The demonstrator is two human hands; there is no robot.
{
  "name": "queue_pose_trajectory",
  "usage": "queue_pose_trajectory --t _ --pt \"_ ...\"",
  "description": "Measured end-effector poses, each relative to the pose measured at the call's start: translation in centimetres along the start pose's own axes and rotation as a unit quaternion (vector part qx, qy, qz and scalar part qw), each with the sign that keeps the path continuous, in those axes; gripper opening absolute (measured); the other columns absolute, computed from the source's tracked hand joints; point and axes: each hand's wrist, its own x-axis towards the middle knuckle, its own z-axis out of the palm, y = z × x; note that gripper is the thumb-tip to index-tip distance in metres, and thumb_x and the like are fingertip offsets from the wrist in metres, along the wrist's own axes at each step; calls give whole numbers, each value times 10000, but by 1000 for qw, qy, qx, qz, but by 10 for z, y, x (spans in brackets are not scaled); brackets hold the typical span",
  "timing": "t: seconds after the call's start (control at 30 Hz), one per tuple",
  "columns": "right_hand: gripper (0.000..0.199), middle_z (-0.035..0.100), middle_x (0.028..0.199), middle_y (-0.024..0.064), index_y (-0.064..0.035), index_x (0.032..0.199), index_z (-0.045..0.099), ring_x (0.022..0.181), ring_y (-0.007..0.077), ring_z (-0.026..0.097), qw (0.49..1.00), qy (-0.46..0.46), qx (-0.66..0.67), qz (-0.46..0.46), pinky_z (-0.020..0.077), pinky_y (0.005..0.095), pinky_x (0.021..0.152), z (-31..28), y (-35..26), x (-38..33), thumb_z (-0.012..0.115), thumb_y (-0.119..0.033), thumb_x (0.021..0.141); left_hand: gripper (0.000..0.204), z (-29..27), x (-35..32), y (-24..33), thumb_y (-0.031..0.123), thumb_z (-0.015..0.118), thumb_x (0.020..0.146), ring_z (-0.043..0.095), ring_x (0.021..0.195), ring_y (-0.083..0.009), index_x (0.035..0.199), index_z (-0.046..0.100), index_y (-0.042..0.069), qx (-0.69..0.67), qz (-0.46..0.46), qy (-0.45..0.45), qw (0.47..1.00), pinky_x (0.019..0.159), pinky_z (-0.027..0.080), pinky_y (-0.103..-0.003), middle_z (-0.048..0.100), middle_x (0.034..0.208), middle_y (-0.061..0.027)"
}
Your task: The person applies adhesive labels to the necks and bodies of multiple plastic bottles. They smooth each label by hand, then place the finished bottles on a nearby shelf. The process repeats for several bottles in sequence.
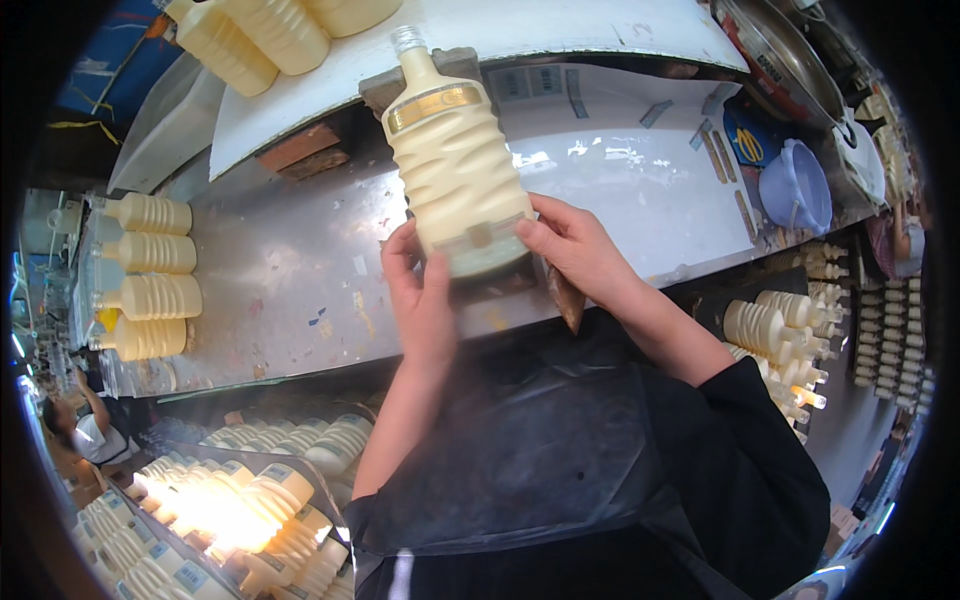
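Observation:
A cream-coloured ribbed bottle [455, 160] with a silver cap and a gold neck band stands over the metal worktable [290, 280], its base toward me. My left hand [420, 300] grips the bottle's lower left side. My right hand [575, 250] holds its lower right side, fingertips on a pale band near the base. A small brown object shows under my right wrist.
Several same bottles lie in a row at the table's left [150, 285]. More bottles fill crates at lower left [250, 500] and stacks at right [780, 340]. A blue bucket [797, 187] sits at upper right. Another person [85, 430] is at far left.

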Motion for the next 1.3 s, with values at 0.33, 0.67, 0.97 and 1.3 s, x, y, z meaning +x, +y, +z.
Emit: queue_pose_trajectory --t 0.33,0.67,0.97,1.3 --pt "239 644 1047 -23 -35 1129 676 844 47 551 998 37 37 41 459 206 771 -30 -41 -1 547 -202 1019 470 -3 3 10 144 602 1012 466 1287 -197 1432 411 52 -78 -56 -7 995 1110 375 -350 479 1390 -109" --pt "231 704 981 120 -37 1052 693 853 279 702 752 115 -481 -436 552 382 726 16 -62 -9 709 -50 822 455 -4 4 16 175 575 1022 481 1291 -194 1438 447 43 -76 -76 -12 994 1096 402 -350 500 1410 -110" --pt "242 665 916 197 -31 1163 575 801 421 659 921 162 -212 -283 549 457 732 36 -51 -18 579 -86 928 505 -5 12 0 280 547 1009 465 1303 -247 1420 482 -7 11 -17 16 1000 1130 361 -399 522 1375 -155" --pt "323 546 1212 108 -3 1291 472 1126 190 549 941 186 -218 -179 444 325 1003 9 7 -26 532 -5 974 620 -1 14 -14 285 585 980 404 1379 -312 1483 409 -32 88 14 20 996 1186 301 -431 434 1448 -193"
